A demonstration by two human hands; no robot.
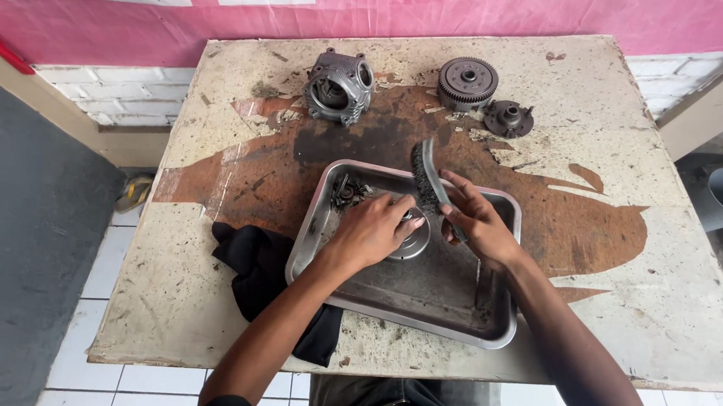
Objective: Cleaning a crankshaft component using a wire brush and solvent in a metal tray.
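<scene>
Metal under our left hand [371, 229] is a round grey engine part [412, 239], sitting in the steel tray [421, 317] near its middle. We press our left fingers down around its rim, closed on it. Just right of that grip, our right hand [479, 224] is clamped around the handle of a wire brush [425, 179], bristle head tilted up and slightly away from the part. To scrub well, we judge it best to keep the part pinned flat and use short strokes. Beyond the grip, small dark pieces [347, 192] lie in the tray's far left corner. Left of the tray lies a black cloth [259, 272]. Farther off on the worn table [627, 289] stand 3 parts: a cylinder housing [338, 86], a toothed gear [467, 82] and a small hub [508, 118].
</scene>
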